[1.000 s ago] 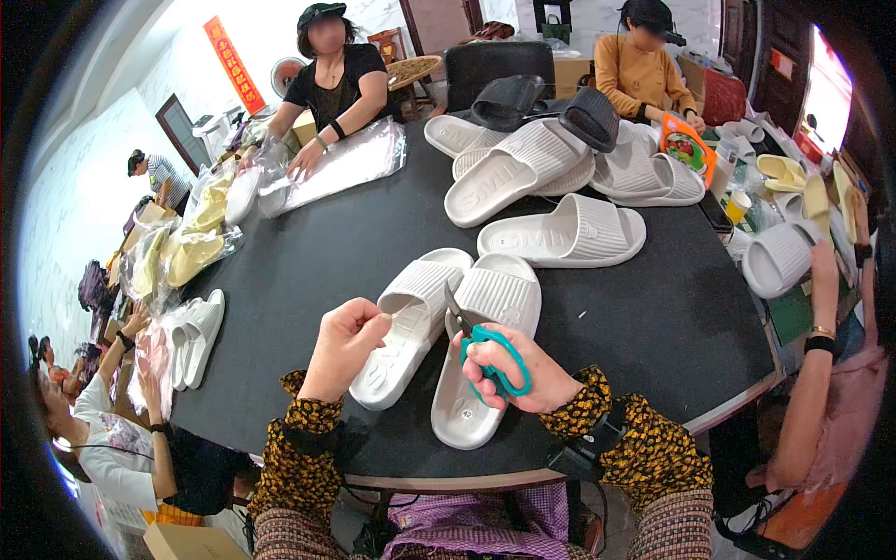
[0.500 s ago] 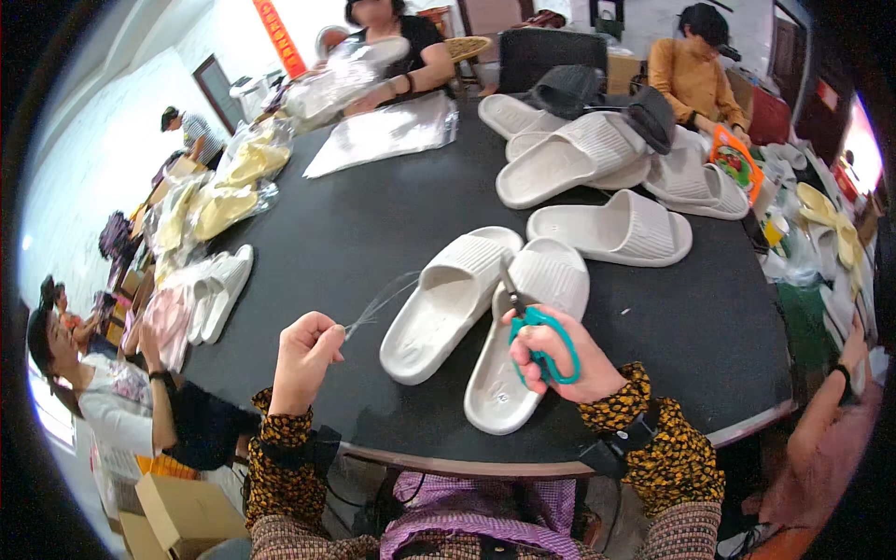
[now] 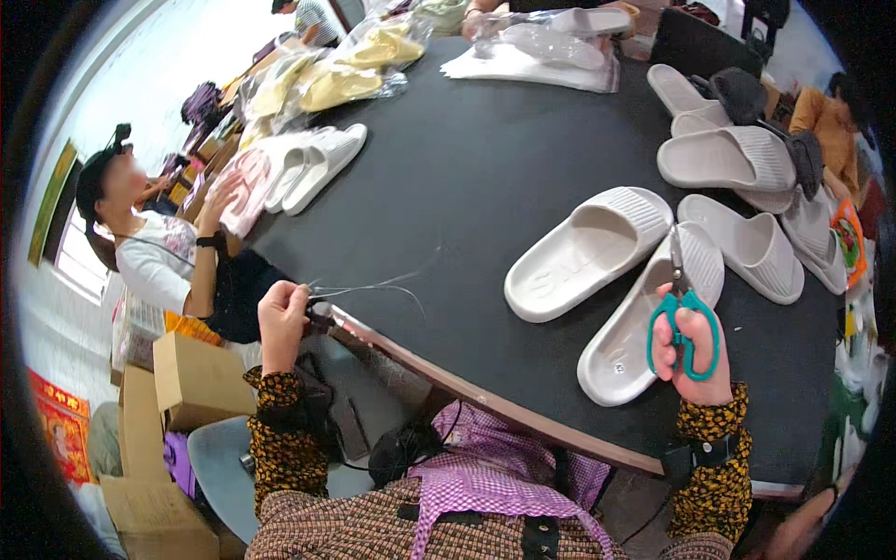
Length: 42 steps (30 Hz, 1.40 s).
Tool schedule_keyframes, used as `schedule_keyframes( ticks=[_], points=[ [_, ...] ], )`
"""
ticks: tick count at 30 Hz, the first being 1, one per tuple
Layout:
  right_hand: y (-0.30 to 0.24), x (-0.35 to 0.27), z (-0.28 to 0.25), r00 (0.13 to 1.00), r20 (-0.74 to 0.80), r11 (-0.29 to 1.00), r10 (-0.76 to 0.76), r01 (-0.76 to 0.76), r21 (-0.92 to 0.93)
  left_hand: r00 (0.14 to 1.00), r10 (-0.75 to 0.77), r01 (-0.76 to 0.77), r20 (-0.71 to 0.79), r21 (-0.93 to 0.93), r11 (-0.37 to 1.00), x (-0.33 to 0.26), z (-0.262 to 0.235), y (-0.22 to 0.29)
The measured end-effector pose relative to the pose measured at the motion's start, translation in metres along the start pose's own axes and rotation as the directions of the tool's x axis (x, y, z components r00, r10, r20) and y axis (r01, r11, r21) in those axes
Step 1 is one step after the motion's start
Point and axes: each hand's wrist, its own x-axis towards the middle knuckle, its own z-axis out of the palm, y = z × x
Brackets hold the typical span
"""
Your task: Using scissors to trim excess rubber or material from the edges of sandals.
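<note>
Pinched in the fingertips of my left hand (image 3: 283, 322) are thin clear plastic strands (image 3: 373, 286), trailing out over the table's left front edge. My right hand (image 3: 698, 359) is closed around a pair of scissors (image 3: 687, 302) with teal handles, its fingers through the loops and the blades pointing away from me. Under the scissors lies a white slide slipper (image 3: 616, 350), partly hidden by them and the hand. Its mate, another white slipper (image 3: 551, 271), sits just to the left, sole down with its ribbed strap facing away.
More pale slippers (image 3: 719, 159) and dark grey ones (image 3: 737, 96) pile up at the right of the black table (image 3: 448, 196). Bagged yellow slippers (image 3: 327, 86) and clear bags (image 3: 532, 65) lie along the far side. A person (image 3: 154, 229) is at the left, near cardboard boxes (image 3: 201, 383).
The view has turned left, so the table's things appear farther right. My left hand, still pinching the strands, is now by the table's left front edge. My right hand keeps the scissors over the slipper.
</note>
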Motion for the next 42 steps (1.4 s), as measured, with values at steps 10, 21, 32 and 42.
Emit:
schedule_keyframes(
  ticks=[10,21,32,42],
  points=[
    [0.001,0.001,0.001,0.996,0.074,0.999,-0.041,0.043,-0.027,0.979,0.091,0.044,-0.182,0.622,0.782,-0.017,-0.054,-0.155],
    [-0.004,-0.003,0.002,0.999,0.047,1.0,-0.009,0.009,-0.003,0.933,-0.142,-0.103,0.33,0.625,0.774,-0.053,0.03,-0.164],
    [-0.011,-0.004,0.001,0.989,0.143,1.0,0.029,-0.028,-0.005,0.812,-0.285,-0.126,0.509,0.63,0.766,-0.045,0.045,-0.172],
    [-0.016,-0.009,0.0,0.992,0.117,0.998,-0.043,0.047,-0.035,0.597,-0.177,-0.024,0.782,0.238,0.971,-0.048,0.01,0.015]
  ],
)
